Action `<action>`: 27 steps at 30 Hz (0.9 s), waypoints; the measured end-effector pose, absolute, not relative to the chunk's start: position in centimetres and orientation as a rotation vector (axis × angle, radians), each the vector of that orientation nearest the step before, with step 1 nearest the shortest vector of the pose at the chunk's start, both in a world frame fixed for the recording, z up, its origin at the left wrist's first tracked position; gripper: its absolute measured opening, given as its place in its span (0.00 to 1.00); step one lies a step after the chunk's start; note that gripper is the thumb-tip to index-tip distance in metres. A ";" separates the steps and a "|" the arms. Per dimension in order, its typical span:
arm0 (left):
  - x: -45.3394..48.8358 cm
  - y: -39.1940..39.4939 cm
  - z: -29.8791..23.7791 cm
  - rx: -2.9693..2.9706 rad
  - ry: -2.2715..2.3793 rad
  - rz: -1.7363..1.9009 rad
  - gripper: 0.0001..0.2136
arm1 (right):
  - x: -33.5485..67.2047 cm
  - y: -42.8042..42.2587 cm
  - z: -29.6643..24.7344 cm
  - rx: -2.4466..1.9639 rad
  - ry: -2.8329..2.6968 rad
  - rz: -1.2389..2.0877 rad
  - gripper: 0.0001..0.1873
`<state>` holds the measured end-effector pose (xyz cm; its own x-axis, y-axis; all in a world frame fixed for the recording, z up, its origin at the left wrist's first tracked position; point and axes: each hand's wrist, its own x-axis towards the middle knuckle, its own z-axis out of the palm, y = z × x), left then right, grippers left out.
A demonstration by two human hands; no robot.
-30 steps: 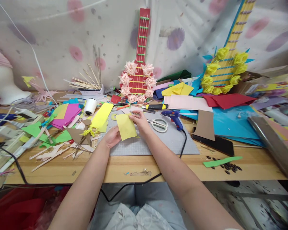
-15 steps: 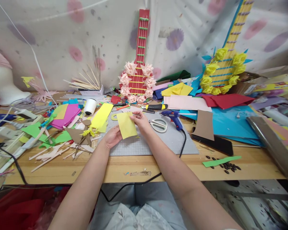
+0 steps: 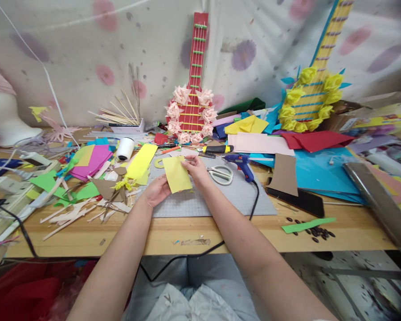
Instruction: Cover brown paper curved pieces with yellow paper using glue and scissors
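Observation:
A small rectangle of yellow paper is held up over the grey cutting mat. My left hand grips its lower left edge, fingers partly hidden behind it. At the upper right corner, my right hand pinches it. White-handled scissors lie just right of my right hand, blades partly covered by it. Beyond them rests a blue glue gun with its black cord. A yellow ring-shaped piece shows on the mat behind the paper.
Paper scraps crowd the left side. A red paper guitar with pink flowers stands at the back, a yellow one at right. A phone, blue sheets and dark seed-like bits lie to the right.
The yellow paper has shifted very slightly in my hands, its lower edge a touch higher. Both hands keep their hold, and nothing else has visibly moved.

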<state>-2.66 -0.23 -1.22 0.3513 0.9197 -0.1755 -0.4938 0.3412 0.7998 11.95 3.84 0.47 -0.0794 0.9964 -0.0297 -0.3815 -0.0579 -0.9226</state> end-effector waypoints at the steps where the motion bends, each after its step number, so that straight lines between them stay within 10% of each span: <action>1: -2.7 -0.2 -1.3 0.719 0.706 1.025 0.13 | 12.0 3.9 0.4 -0.914 -0.949 1.459 0.23; 27: -2.6 0.1 -0.5 0.548 0.741 1.317 0.12 | 13.6 2.8 0.4 -0.989 -1.247 1.694 0.25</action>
